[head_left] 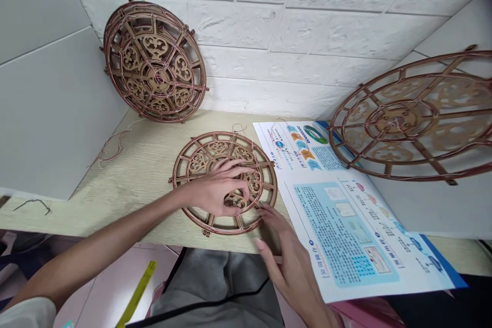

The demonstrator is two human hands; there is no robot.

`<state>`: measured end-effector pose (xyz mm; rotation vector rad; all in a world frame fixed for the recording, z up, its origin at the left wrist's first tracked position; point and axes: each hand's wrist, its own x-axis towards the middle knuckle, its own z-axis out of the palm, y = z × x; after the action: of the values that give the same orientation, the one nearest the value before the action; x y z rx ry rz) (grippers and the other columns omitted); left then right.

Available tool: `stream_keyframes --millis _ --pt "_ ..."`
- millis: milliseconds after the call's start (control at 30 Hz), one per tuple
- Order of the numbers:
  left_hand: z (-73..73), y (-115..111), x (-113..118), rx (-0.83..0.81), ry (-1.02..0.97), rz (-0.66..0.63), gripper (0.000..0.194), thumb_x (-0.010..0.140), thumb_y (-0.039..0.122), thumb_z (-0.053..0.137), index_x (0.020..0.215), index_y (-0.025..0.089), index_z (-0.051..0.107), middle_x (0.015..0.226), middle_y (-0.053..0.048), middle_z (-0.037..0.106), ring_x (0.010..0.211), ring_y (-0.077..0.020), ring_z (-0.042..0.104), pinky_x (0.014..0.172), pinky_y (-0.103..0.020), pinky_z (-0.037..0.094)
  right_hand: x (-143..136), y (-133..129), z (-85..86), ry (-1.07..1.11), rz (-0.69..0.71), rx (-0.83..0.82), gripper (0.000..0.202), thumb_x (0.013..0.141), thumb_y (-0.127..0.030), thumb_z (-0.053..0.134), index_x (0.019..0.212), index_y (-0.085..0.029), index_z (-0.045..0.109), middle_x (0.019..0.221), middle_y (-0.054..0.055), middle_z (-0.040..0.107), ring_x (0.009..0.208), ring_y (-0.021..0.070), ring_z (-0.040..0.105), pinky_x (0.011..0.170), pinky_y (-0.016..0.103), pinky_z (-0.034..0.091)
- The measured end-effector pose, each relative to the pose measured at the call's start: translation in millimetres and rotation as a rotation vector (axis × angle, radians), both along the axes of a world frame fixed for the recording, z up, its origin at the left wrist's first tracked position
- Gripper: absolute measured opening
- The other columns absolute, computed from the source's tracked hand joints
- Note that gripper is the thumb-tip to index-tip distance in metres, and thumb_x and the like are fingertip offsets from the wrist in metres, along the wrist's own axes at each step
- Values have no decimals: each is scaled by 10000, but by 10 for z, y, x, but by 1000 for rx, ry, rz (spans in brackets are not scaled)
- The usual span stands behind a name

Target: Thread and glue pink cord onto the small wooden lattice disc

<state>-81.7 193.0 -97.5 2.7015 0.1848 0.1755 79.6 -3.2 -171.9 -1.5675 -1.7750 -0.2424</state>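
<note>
A round brown openwork wheel (272,192) with scrolled ornaments and reddish wire along its rings lies flat on the table before me. My left hand (215,189) rests across its middle. Its fingers are spread over the ornaments, while the thumb and forefinger curve toward each other with a small gap between their tips. At the near right rim, my right hand (286,253) touches the wheel with its fingertips, thumb held well apart. A loose thin wire (240,127) curls up beyond the wheel's far edge. My left palm hides part of the hub.
Against the brick wall (246,25) leans a stack of similar wheels (156,79) at left. Another large wheel (395,123) leans at right, over a printed poster (307,184). Loose wires (111,148) lie on the left of the table (149,159). Panels stand on both sides.
</note>
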Motion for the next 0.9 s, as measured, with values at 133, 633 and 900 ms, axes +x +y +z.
stream_keyframes --millis 133,633,900 --pt "28 -38 -9 82 3 -18 217 900 294 693 1100 235 632 1648 -123 364 1577 -366 228 1266 -666 201 -98 18 -38 20 -43 -37 362 1073 -383 457 1372 -182 496 1358 158 667 1323 277 628 1048 471 590" --pt "60 -32 3 81 67 -44 230 918 324 642 1125 236 591 1678 -132 301 1594 -352 183 1263 -691 171 -130 69 55 -44 -80 73 287 1089 -365 407 1243 -156 527 1218 158 741 1215 287 703 1007 466 619" --pt "104 -30 3 67 130 -47 236 933 326 608 1147 228 599 1718 -116 221 1623 -387 22 1262 -720 114 -143 86 27 -19 -54 55 278 1078 -348 429 1271 -166 513 1245 170 727 1259 297 679 1028 493 606"
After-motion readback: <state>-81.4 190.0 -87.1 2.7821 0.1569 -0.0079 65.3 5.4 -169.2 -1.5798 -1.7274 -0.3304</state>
